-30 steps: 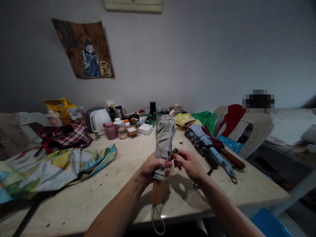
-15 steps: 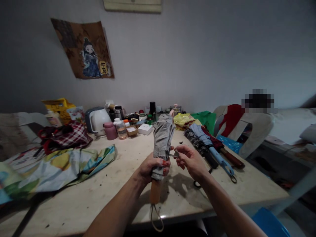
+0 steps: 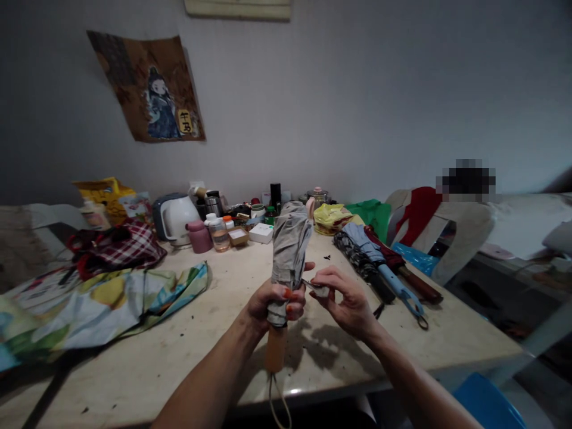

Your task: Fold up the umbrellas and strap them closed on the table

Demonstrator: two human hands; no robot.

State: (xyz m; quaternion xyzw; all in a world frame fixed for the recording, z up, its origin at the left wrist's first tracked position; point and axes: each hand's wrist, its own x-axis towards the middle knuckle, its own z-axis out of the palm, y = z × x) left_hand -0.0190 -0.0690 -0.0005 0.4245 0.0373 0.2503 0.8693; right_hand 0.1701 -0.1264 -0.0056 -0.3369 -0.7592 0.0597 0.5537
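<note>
A grey folded umbrella (image 3: 291, 238) stands nearly upright above the table, its wooden handle (image 3: 276, 350) pointing down with a cord loop (image 3: 279, 400) hanging from it. My left hand (image 3: 277, 301) is wrapped round the lower part of the canopy, just above the handle. To the right of it, my right hand (image 3: 342, 298) pinches the end of the umbrella's grey closing strap (image 3: 319, 289), which stretches out from the canopy. The canopy cloth is gathered in loose folds.
Several folded umbrellas (image 3: 384, 274) lie on the right of the table (image 3: 236, 357). A patterned cloth (image 3: 116, 304) spreads over the left side, near a plaid bag (image 3: 129, 247). A kettle (image 3: 179, 219), bottles and small boxes line the back. Part of a person's head (image 3: 467, 179) shows behind a chair.
The umbrella and my left hand have shifted slightly left. My right hand has turned and keeps its pinch on the strap, whose end now shows more.
</note>
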